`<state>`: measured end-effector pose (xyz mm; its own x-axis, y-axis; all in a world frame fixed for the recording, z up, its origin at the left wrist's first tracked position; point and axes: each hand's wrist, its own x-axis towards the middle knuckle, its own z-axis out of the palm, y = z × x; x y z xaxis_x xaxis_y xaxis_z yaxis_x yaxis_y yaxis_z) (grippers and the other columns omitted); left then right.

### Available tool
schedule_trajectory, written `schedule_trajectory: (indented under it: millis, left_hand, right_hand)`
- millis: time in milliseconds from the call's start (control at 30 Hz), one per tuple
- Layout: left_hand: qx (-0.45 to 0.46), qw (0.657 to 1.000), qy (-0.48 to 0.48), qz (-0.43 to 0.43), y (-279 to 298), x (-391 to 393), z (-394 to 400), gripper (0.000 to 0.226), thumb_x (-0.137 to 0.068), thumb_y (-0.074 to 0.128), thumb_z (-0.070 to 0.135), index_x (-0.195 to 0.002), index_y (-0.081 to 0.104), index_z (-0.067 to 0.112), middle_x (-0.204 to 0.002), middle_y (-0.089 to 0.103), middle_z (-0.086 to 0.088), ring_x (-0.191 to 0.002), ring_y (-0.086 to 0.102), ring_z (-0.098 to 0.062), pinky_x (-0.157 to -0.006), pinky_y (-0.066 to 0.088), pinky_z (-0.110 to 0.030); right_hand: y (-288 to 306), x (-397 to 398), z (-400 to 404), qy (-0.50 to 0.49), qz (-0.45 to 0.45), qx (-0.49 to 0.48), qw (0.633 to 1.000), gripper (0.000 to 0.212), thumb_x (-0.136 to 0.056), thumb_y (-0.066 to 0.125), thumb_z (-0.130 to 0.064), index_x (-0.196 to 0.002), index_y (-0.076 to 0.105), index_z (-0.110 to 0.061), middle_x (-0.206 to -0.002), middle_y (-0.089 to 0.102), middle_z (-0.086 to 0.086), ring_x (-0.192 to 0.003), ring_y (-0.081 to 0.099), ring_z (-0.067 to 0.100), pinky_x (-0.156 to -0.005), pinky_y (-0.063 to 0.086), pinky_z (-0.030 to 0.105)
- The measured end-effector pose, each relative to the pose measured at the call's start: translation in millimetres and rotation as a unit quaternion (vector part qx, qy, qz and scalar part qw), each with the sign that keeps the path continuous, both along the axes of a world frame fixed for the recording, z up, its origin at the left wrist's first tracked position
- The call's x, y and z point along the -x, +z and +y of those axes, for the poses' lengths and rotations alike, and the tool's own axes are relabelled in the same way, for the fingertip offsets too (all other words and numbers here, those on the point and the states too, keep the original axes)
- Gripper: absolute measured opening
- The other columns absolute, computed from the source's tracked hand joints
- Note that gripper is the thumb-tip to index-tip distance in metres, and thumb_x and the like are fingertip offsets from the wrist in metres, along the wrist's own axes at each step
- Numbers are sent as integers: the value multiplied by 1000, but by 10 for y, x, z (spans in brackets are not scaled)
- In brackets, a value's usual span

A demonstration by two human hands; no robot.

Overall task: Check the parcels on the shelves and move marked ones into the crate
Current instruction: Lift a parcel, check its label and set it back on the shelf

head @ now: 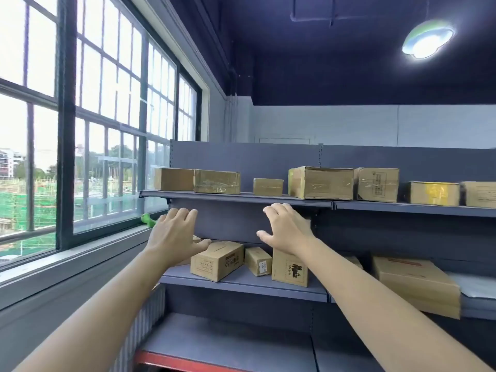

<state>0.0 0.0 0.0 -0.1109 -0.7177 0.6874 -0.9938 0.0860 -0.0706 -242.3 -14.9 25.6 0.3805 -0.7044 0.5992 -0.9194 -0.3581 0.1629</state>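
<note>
Parcels lining two shelves, both hands reaching in empty.

Cardboard parcels are sitting along the top shelf (pixel 241 197), including a small box (pixel 267 186) just above and between the hands; more are lying on the middle shelf (pixel 241 283) below. The left hand (pixel 174 234) and right hand (pixel 285 228) are hovering with fingers spread, holding nothing, the right seemingly nearer. No crate is showing.

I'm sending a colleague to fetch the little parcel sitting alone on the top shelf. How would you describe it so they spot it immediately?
Start at the top shelf beside the window. Near its middle, the small parcel stands alone with bare shelf on both sides. It is the lowest and smallest box in that row.
</note>
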Motion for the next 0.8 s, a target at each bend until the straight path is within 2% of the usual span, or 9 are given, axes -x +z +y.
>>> schedule_trajectory:
  millis: [67,167,200,367,500,567,667,733,800]
  left_hand:
    - [-15,1000,12,-8,-6,-149,-53,70,-74,45,63,-116,53,9,-117,58,-9,-112,49,-30,-91,41,-38]
    - [-19,999,15,-22,6,-394,-154,89,-57,18,68,-114,55,10,-117,58,-9,-112,49,-29,-91,39,-38]
    - [-24,999,19,-26,12,-475,-201,91,-57,17,69,-116,54,11,-118,57,-8,-113,49,-28,-91,39,-37]
    - [-27,998,35,-45,55,-790,-480,64,-79,46,62,-119,49,13,-121,54,-6,-116,46,-25,-95,37,-34]
    - [-13,999,24,-46,45,-883,-713,92,-57,13,71,-118,49,13,-118,56,-5,-113,47,-25,-93,38,-34]
    - [-18,999,31,-36,22,-917,-873,96,-54,9,70,-120,50,14,-118,55,-4,-115,47,-25,-94,38,-34]
    - [-34,998,41,-33,-7,-945,-1125,83,-66,24,71,-118,50,12,-120,54,-6,-115,46,-25,-95,38,-34]
    - [-41,998,47,-24,14,-968,-1288,63,-80,45,61,-118,50,11,-121,54,-7,-115,46,-26,-94,38,-34]
    - [-39,998,53,-11,96,-999,-1437,56,-83,52,54,-117,50,10,-121,54,-8,-115,45,-26,-94,37,-35]
  right_hand:
    - [2,-156,-89,3,-7,11,1000,56,-89,49,-44,-133,40,-10,-134,47,7,-124,39,24,-102,35,33]
    - [-11,-417,-215,10,-3,11,1000,59,-90,49,-44,-137,36,-10,-136,45,7,-125,39,24,-102,35,33]
    - [-32,-511,-261,15,-3,7,1000,60,-90,49,-43,-139,34,-11,-138,44,7,-127,38,24,-103,34,33]
    - [-103,-845,-570,37,-7,-4,999,61,-91,48,-42,-142,32,-12,-144,41,4,-131,37,22,-106,32,33]
    - [-154,-1031,-919,46,-18,-13,999,61,-90,49,-42,-140,33,-12,-142,42,4,-129,38,22,-104,33,33]
    - [-165,-1104,-1107,52,-17,-16,998,61,-90,50,-42,-140,34,-12,-141,43,5,-129,38,23,-104,34,34]
    - [-153,-1166,-1405,68,-26,-14,997,61,-89,51,-42,-139,35,-11,-141,43,5,-129,38,23,-104,33,34]
    - [-117,-1198,-1606,77,-34,-18,996,60,-90,51,-42,-139,35,-11,-141,43,5,-129,37,23,-104,33,34]
    - [-60,-1234,-1801,88,-36,-20,995,60,-89,51,-42,-139,35,-12,-142,43,4,-129,37,22,-105,33,34]
